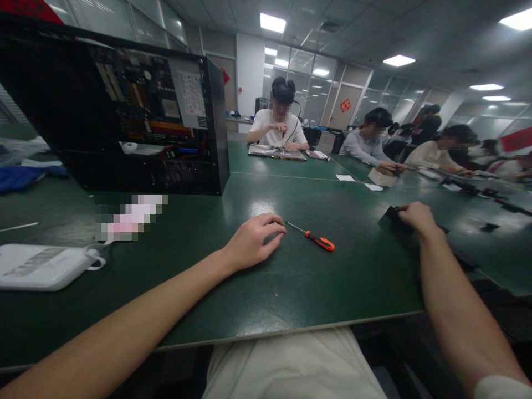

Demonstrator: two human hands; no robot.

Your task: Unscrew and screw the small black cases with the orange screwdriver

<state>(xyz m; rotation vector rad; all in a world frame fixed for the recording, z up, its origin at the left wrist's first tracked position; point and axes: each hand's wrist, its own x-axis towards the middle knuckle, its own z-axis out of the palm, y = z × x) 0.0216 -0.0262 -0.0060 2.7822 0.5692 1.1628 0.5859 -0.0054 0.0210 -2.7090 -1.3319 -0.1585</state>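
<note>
My left hand (pixel 254 242) rests on the green table with its fingers loosely curved and a gap between thumb and forefinger; nothing shows in it. Just beyond its fingertips lies a screwdriver (pixel 321 240) with an orange and black handle, its thin shaft pointing toward the hand. Out to the right, my right hand (pixel 418 217) has its fingers closed on a flat black piece (pixel 391 213), whose exact kind I cannot tell. The hand covers part of that piece. At the left stands a black computer case (pixel 216 127) with its side open, showing boards and a power supply.
A white power bank (pixel 45 269) with a looped strap lies at left, near a blurred-out pink and white item (pixel 135 217). Blue cloth (pixel 29 176) lies behind. Across the green table (pixel 266 299), a person (pixel 279 124) works over a flat device; others sit further right.
</note>
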